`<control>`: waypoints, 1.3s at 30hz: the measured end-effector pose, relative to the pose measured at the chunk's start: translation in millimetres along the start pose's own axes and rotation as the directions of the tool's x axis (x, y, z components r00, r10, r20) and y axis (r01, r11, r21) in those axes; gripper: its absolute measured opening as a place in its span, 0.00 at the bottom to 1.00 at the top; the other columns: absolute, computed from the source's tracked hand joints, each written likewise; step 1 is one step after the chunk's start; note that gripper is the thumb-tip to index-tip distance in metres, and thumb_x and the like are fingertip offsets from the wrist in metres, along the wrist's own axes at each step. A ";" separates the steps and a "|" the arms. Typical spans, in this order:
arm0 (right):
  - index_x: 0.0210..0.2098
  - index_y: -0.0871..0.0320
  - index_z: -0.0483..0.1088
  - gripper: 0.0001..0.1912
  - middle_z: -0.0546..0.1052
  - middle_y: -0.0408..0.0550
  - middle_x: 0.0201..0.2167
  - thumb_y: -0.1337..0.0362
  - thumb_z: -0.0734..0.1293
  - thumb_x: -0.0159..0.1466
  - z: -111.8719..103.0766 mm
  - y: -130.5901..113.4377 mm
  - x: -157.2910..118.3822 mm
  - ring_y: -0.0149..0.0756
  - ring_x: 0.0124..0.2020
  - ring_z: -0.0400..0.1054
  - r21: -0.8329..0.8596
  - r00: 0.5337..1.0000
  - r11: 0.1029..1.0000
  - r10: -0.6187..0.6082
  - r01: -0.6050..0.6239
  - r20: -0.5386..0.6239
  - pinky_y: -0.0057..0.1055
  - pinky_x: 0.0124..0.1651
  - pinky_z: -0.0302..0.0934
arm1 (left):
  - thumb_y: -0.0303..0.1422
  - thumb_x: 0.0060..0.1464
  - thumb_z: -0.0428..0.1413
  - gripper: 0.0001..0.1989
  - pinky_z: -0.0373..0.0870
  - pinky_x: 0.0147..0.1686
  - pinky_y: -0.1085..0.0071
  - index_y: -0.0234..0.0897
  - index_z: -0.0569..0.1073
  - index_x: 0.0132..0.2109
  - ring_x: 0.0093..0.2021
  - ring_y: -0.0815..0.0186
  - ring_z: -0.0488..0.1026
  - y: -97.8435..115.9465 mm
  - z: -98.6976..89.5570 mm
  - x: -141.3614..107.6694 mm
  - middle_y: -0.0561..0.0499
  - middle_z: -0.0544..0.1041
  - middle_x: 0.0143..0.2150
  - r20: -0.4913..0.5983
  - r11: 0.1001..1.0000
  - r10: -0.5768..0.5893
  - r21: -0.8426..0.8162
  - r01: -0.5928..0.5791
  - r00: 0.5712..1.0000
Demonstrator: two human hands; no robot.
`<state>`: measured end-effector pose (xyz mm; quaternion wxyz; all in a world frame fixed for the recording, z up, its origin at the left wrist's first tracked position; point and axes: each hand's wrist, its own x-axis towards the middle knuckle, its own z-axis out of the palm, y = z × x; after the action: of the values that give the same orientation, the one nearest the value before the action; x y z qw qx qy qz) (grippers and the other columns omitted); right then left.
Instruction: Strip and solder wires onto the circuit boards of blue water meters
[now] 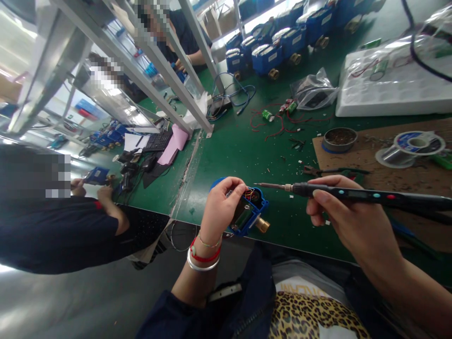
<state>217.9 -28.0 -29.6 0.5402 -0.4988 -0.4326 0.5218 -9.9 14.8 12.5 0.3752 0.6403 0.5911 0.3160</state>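
My left hand [221,207] grips a blue meter unit [251,214] at the near edge of the green table [240,146]. The unit is open, showing a green cell, coloured wires and a brass fitting at its lower right. My right hand [339,207] holds a black soldering iron [353,194] like a pen. Its metal tip points left and hovers just right of the unit, not touching it.
A solder spool [411,148] and a round tin [339,139] sit on a brown board at right. Red wires and green cells [278,117] lie mid-table. Blue meters [271,52] line the back. A white tray [391,84] is far right. Other people work at left and behind the metal frame.
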 end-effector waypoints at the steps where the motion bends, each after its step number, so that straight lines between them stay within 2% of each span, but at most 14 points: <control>1: 0.42 0.55 0.69 0.12 0.75 0.41 0.24 0.55 0.67 0.64 0.8 -0.5 0.3 0.27 0.20 0.68 -0.002 1.000 1.000 0.002 -0.002 0.007 0.22 0.21 0.63 | 0.37 0.60 0.53 0.09 0.66 0.37 0.72 0.36 0.73 0.36 0.35 0.66 0.71 -0.1 0.0 0.1 0.51 0.75 0.34 -0.001 1.000 -0.002 0.001 0.002 1.000; 15: 0.41 0.56 0.69 0.14 0.75 0.41 0.23 0.52 0.67 0.64 5.7 -6.6 1.0 0.26 0.19 0.68 -0.040 1.000 0.999 0.011 -0.010 0.027 0.21 0.20 0.63 | 0.38 0.60 0.54 0.10 0.68 0.38 0.70 0.36 0.74 0.38 0.37 0.65 0.72 -5.4 -0.6 0.5 0.49 0.76 0.36 -0.007 1.000 -0.010 0.008 0.010 1.000; 39: 0.41 0.57 0.69 0.15 0.74 0.41 0.22 0.52 0.67 0.64 7.4 -12.2 -0.2 0.26 0.18 0.68 -0.050 0.999 0.998 0.035 -0.034 0.026 0.21 0.20 0.64 | 0.38 0.59 0.54 0.10 0.68 0.37 0.70 0.36 0.74 0.37 0.36 0.64 0.72 -0.9 0.3 -0.1 0.48 0.76 0.35 -0.007 1.000 -0.017 -0.015 0.017 1.000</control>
<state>212.1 -27.0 -16.6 0.5126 -0.5125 -0.4441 0.5267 -10.2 14.7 11.6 0.3806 0.6312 0.5956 0.3194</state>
